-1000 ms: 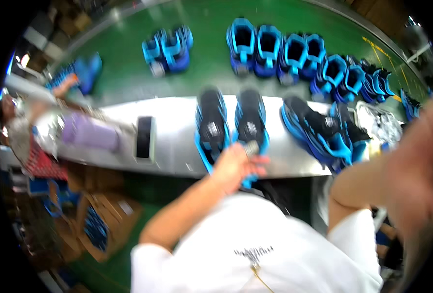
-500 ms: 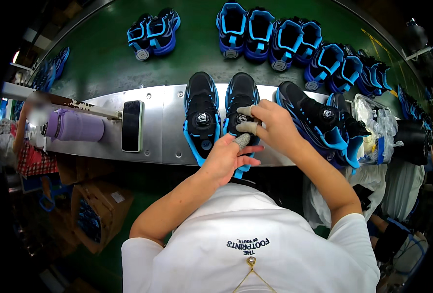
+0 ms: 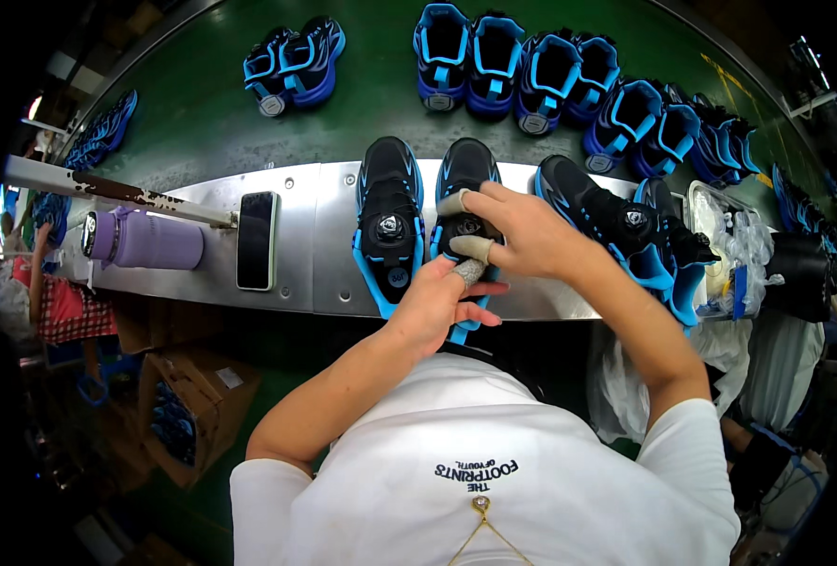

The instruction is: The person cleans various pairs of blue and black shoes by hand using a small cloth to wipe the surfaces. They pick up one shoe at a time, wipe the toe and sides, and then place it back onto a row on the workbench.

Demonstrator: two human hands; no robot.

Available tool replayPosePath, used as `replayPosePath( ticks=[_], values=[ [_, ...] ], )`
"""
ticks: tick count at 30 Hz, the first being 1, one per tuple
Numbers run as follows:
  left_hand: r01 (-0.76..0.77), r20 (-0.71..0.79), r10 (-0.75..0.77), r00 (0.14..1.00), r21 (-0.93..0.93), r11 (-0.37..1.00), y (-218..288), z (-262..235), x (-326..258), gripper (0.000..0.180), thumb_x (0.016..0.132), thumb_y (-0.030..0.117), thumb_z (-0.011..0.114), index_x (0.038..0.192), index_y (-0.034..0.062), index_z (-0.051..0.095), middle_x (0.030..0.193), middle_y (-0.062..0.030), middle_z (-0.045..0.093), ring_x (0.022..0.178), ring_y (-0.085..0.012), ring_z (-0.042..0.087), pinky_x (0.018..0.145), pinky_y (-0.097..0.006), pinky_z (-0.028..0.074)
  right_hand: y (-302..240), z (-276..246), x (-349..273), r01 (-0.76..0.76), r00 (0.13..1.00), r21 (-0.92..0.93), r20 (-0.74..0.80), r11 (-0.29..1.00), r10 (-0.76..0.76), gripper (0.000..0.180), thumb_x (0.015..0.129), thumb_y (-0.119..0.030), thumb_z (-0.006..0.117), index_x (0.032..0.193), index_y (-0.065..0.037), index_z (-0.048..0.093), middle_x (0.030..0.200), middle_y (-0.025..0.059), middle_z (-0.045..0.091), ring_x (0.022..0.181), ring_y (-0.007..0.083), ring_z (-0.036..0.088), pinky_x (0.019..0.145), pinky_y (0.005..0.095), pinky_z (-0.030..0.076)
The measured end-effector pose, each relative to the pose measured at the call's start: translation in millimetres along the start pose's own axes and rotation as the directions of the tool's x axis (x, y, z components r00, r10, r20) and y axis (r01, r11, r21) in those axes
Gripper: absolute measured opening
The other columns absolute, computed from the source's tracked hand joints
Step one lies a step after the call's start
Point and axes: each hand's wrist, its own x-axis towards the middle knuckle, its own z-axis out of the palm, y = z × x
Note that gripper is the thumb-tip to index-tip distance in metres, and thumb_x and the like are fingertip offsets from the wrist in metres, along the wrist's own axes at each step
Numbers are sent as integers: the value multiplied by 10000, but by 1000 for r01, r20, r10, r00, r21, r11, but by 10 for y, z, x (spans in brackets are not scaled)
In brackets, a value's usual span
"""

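Note:
Two black and blue sneakers stand side by side on the metal ledge, toes pointing away from me: a left sneaker (image 3: 389, 203) and a right sneaker (image 3: 466, 162). Each has a round lacing dial on top. My right hand (image 3: 531, 231) reaches over the right sneaker; its finger and thumb, in beige finger covers, bracket that shoe's dial (image 3: 468, 225). Just below, my left hand (image 3: 434, 307) grips the same sneaker near its tongue with a grey-covered digit, its other fingers spread over the opening. Part of that shoe's collar is hidden by my hands.
Another pair of sneakers (image 3: 588, 203) lies to the right, beside a tray of clear plastic (image 3: 734, 236). A phone (image 3: 257, 241) and purple bottle (image 3: 149, 240) rest at left, under a metal bar (image 3: 107, 189). Several sneakers (image 3: 494, 61) stand on the green belt (image 3: 201, 113).
My right hand has shifted slightly around the dial, its fingertips lying a little more to the left. My left hand stays nearly in place. The sneakers on the belt have shifted slightly left.

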Motion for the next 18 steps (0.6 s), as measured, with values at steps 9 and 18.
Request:
replayPosePath(
  ticks=[9,18],
  values=[
    [41,-31,-41,999,-6,999,-22,14,68,264,1014,130,426,1219,-22,497,1198,-126,548,1080,-262,626,635,-349,619,110,116,84,123,992,-96,36,988,-120,409,846,-364,633,1246,-278,641,696,84,613,643,284,625,578,403,489],
    [69,-48,-71,996,-36,997,13,75,56,279,998,103,422,1228,-38,495,1225,-143,542,1124,-289,606,626,-336,619,160,73,138,328,945,-188,56,926,-323,541,838,-292,660,1369,-285,552,628,34,541,559,223,566,491,358,435]
  ],
)
